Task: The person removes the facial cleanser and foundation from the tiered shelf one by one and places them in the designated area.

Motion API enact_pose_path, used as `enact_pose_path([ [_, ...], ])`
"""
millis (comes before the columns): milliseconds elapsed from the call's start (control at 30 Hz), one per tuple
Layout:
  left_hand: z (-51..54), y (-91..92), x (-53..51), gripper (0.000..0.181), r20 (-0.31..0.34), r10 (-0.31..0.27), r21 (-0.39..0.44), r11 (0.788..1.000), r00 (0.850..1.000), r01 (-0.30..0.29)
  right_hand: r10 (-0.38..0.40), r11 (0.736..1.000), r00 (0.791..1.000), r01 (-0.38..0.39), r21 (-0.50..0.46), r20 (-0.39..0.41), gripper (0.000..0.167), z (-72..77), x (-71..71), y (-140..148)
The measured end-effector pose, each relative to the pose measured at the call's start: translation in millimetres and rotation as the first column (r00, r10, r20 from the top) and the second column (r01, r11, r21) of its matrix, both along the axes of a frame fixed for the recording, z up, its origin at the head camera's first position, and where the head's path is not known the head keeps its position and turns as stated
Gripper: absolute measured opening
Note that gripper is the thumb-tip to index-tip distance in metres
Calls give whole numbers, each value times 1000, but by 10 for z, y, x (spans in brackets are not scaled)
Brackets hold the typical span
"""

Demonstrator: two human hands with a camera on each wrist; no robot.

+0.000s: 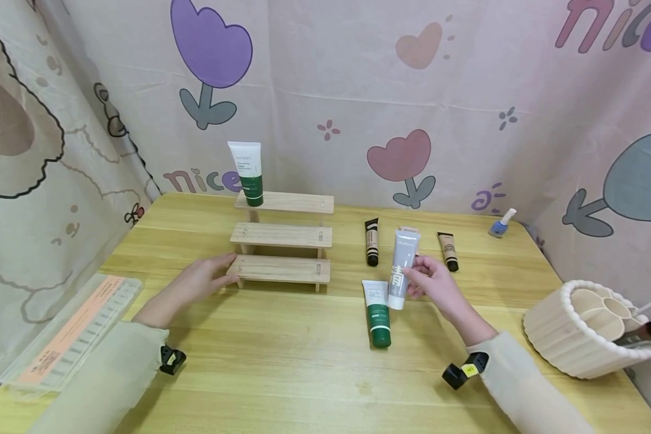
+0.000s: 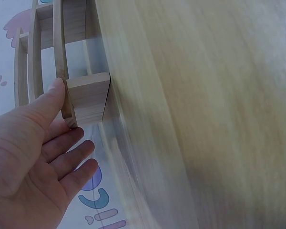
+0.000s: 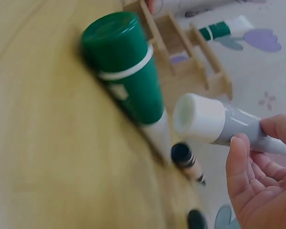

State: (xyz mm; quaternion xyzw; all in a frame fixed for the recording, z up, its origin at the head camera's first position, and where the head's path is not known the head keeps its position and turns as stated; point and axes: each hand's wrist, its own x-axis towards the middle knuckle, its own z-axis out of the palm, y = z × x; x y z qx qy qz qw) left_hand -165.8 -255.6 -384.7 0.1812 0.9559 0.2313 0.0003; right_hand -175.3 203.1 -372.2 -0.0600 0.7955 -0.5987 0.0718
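My right hand (image 1: 434, 280) pinches a grey squeeze tube (image 1: 404, 268) with a white cap, held cap down over the table; in the right wrist view thumb and fingers grip its grey body (image 3: 245, 125). At the left end of a three-tier wooden display stand (image 1: 282, 268), my left hand (image 1: 201, 283) pinches the lowest board, thumb (image 2: 50, 102) on one face and index finger behind it. A white-and-green tube (image 1: 246, 172) stands on the top tier's left end. Another white-and-green tube (image 1: 378, 316) lies on the table just below the grey one.
Small beige tubes with black caps (image 1: 372, 241) (image 1: 448, 250) lie behind the right hand; another is partly hidden by the grey tube. A blue nail polish bottle (image 1: 500, 224) stands back right. A cream brush holder (image 1: 553, 328) is at right, a clear plastic case (image 1: 67, 337) at left.
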Motion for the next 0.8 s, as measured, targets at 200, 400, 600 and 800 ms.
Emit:
enact_pose_path([
  [200,4,5,12,57,4,6,7,1000,1000,-6,11,999,997,-14,51,72,35,-141,87,198],
  [400,16,5,8,58,8,14,6,1000,1000,-14,44,990,992,-59,132,115,44,-258,149,313],
  [600,17,16,7,57,6,11,4,1000,1000,-11,62,979,985,-92,183,163,44,-307,189,383],
  [800,7,19,6,56,0,7,6,1000,1000,-7,71,972,982,-108,210,176,44,-340,208,425],
])
